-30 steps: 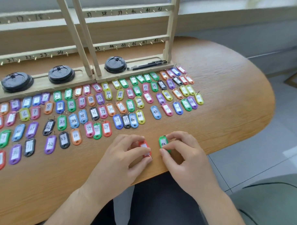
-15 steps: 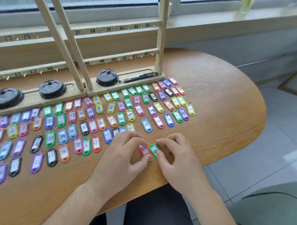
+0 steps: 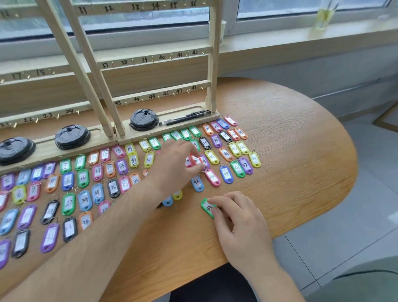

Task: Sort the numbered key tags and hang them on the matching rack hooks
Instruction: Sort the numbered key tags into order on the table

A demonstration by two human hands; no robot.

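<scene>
The rounded wooden surface (image 3: 295, 170) fills the middle of the frame. A wooden rack (image 3: 213, 66) with numbered hooks stands along its far edge in the upper left. Rows of coloured numbered key tags (image 3: 83, 177) lie flat in front of the rack, from the left edge to right of centre. The left hand (image 3: 173, 167) reaches into the rows at centre, its fingertips pinching a red key tag (image 3: 196, 160). The right hand (image 3: 241, 221), lower right of centre, has curled fingers holding a green key tag (image 3: 206, 207) on the bare surface near its front edge. Three black cup lids (image 3: 144, 119) sit on the rack's base, with two black pens (image 3: 185, 117) just right of the rightmost lid.
</scene>
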